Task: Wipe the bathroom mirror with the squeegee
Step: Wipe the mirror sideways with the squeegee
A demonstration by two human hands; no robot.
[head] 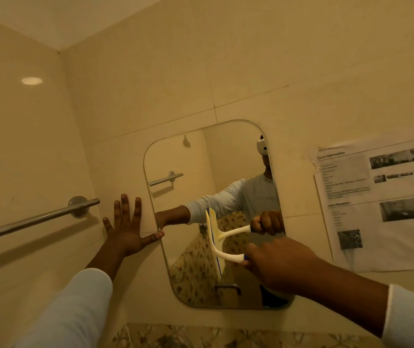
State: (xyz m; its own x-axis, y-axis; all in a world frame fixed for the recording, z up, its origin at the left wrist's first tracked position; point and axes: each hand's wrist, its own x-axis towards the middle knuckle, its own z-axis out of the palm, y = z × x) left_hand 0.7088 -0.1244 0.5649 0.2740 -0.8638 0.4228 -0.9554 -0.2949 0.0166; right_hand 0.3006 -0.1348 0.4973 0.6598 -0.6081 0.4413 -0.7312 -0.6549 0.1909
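A rounded-corner mirror (pixel 191 162) hangs on the tiled wall in the middle of the view. My right hand (pixel 278 264) grips the handle of a white squeegee (pixel 222 254) whose blade stands almost upright against the lower middle of the glass. The squeegee and the hand are doubled by their reflection just above. My left hand (pixel 125 229) lies flat on the wall tile, fingers spread, with the thumb tip touching the mirror's left edge.
A chrome towel bar (pixel 37 218) runs along the left wall near my left hand. A printed paper sheet (pixel 376 202) is stuck to the wall right of the mirror. A floral-patterned band (pixel 201 336) runs below the mirror.
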